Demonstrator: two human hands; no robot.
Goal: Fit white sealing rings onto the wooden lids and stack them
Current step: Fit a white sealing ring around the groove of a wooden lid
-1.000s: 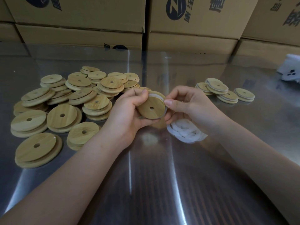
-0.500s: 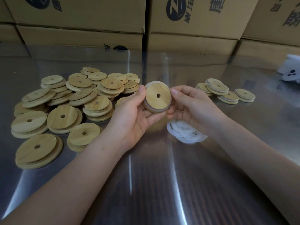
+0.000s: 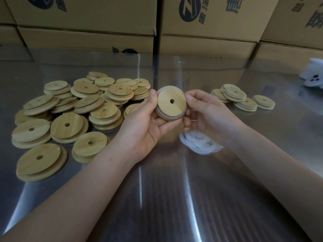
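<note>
Stacked cardboard boxes [image 3: 209, 23] walled off the far edge of the shiny table [image 3: 166, 198]. A loose pile of bare lids [image 3: 76, 110] spread across the left side, and the left hand [image 3: 145, 126] hid its nearest right-hand members. A few ringed lids [image 3: 241, 98] lay in low stacks to the right, with a blurred white object [image 3: 312, 77] at the far right edge. A heap of spare rings [image 3: 199, 142] lay just beneath the right hand [image 3: 208, 117], which partly covered it. Both hands grasped the wooden lid [image 3: 170, 100] above the table's middle: the left with thumb on the left rim and fingers under it, the right pinching the right rim. A white sealing ring [image 3: 180, 115] showed around its edge. A second earlier the lid had sat lower and tipped flatter; it had since been raised and turned to face the camera.
</note>
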